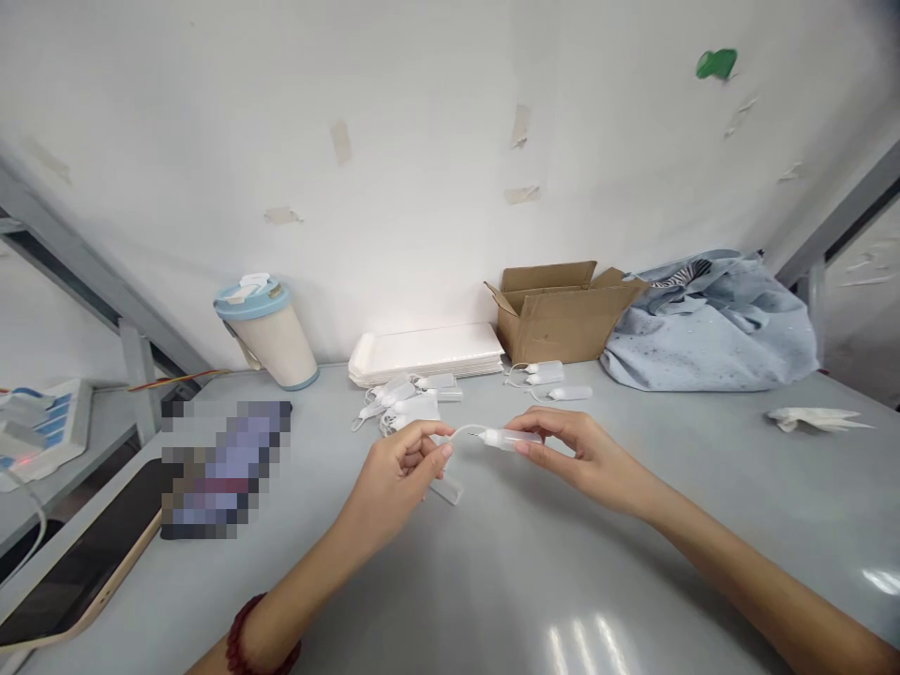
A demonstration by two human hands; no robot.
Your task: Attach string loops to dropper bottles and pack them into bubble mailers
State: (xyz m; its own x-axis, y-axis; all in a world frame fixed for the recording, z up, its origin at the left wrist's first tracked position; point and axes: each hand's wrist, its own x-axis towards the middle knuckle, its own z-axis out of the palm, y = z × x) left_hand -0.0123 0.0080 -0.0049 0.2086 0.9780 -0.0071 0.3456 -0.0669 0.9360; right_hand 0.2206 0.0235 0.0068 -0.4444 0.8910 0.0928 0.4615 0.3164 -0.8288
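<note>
Near the middle of the desk, my right hand (566, 445) pinches a small clear needle-tip squeeze bottle (512, 439) from its far end. It lies level, with its white neck and thin metal needle pointing left. A white curved strap (464, 429) runs from the neck to my left hand (404, 464). The fingertips of that hand are closed on the end of the strap; the cap there is hidden. Under the left fingers, another clear bottle (447, 487) lies on the desk. Just behind is a pile of similar bottles (414, 405) with looped straps.
Several more bottles (568, 393) lie before an open cardboard box (569, 319). White flat packs (426, 352) are stacked by the wall. At left stand a lidded cup (274, 337) and phone (84, 553); at right are a grey-blue cloth bag (717, 337) and crumpled tissue (816, 419).
</note>
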